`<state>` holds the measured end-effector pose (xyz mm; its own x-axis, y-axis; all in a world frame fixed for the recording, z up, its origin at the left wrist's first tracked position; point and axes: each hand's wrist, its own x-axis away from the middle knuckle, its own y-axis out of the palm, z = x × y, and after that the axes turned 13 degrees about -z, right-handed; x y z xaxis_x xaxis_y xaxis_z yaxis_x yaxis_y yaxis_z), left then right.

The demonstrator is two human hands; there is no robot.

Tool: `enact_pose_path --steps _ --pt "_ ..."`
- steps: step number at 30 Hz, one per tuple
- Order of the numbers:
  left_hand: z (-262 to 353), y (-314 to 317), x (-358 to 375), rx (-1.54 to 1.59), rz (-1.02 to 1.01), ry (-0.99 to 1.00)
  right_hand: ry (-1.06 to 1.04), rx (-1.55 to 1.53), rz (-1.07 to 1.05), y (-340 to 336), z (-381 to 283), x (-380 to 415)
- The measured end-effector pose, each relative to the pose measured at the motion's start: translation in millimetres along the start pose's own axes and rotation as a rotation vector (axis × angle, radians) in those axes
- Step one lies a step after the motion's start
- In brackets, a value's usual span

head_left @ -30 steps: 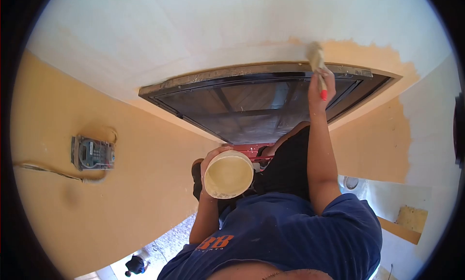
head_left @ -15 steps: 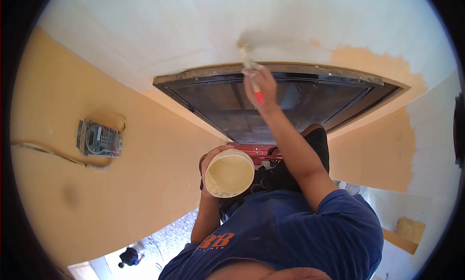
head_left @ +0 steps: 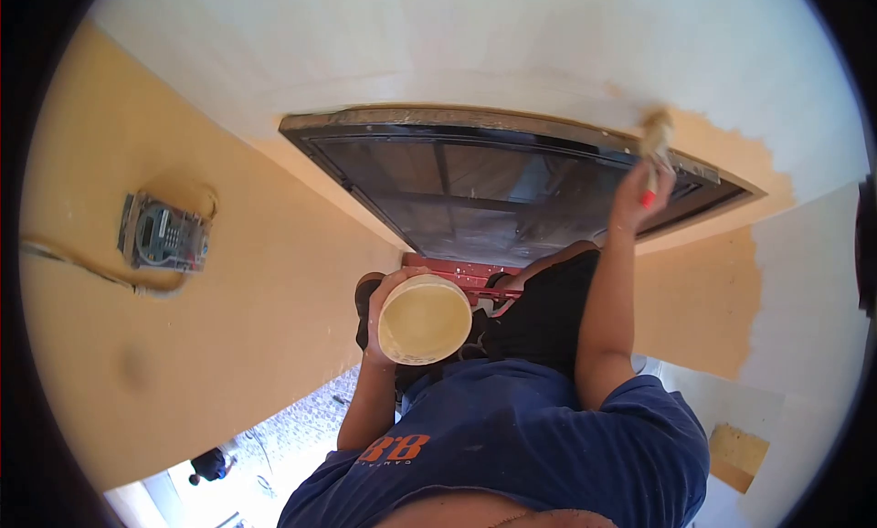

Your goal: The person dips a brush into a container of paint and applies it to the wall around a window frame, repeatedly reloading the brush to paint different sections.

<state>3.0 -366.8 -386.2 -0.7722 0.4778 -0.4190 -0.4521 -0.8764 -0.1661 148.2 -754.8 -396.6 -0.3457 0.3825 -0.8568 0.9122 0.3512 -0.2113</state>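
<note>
The right hand (head_left: 647, 188), at the right of the frame above center, has its fingers wrapped around a paintbrush (head_left: 654, 152) with a red-tipped handle. The brush points toward the top of the frame, its blurred bristles near the lower edge of an orange patch (head_left: 731, 144) on the whitish wall (head_left: 411, 44); whether they touch it I cannot tell. Left of the frame's center and lower down, the left hand (head_left: 380, 298) grips the side of a round tub (head_left: 426, 359), its fingers curled about the rim. The tub's open mouth faces the camera (pale yellow inside, like the smears on its rim). Between the wall and the wearer's black shorts (head_left: 541, 320) lies a dark-framed panel (head_left: 480, 190), with a red, paint-flecked piece (head_left: 448, 269) at its lower edge. A keypad device (head_left: 166, 236) is on the orange wall (head_left: 274, 263) at left; another person (head_left: 211, 464) appears at lower left.
</note>
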Motion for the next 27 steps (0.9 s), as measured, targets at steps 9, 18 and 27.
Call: enact_pose_path --steps 9,18,27 --pt "-4.4 14.4 -28.3 0.106 -0.051 -0.059 -0.175 -0.531 -0.345 74.0 -109.6 27.8" --pt "-7.2 22.2 -26.6 0.114 0.003 -0.072 -0.001 -0.203 -0.219 5.7 3.0 -7.7" --pt "-30.1 13.2 3.8 0.397 -0.013 -0.317 -0.061 -0.111 -0.111 21.0 -25.5 -6.5"
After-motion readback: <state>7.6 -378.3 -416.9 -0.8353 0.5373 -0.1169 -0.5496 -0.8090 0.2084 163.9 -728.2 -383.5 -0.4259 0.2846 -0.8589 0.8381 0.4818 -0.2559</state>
